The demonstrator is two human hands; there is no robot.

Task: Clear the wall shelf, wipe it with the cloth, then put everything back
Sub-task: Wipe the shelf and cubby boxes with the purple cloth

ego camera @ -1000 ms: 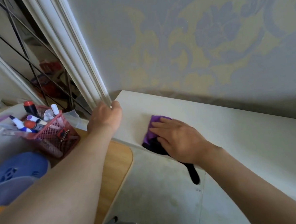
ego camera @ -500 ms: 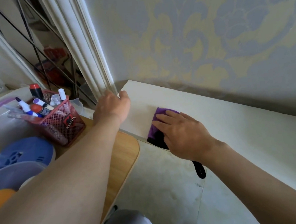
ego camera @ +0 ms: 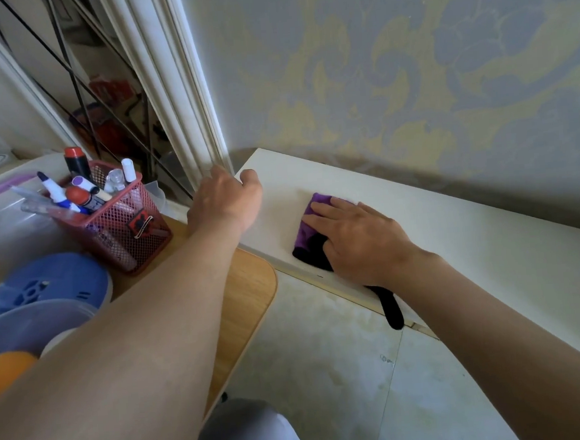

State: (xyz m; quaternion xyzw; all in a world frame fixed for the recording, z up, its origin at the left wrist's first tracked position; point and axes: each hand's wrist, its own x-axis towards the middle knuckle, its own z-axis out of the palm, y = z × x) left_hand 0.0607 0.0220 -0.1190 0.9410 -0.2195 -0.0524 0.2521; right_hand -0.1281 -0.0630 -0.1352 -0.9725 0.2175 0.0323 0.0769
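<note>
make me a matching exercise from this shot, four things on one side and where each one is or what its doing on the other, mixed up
Column one:
1. cloth
2. left hand
3. red mesh basket
4. right hand

Column two:
a. stands on the wooden table
b. presses flat on the cloth
c. grips the left end of the shelf
d. lies on the shelf, one dark end hanging over the front edge

Pairs: 1-d, 2-c, 3-a, 4-b
</note>
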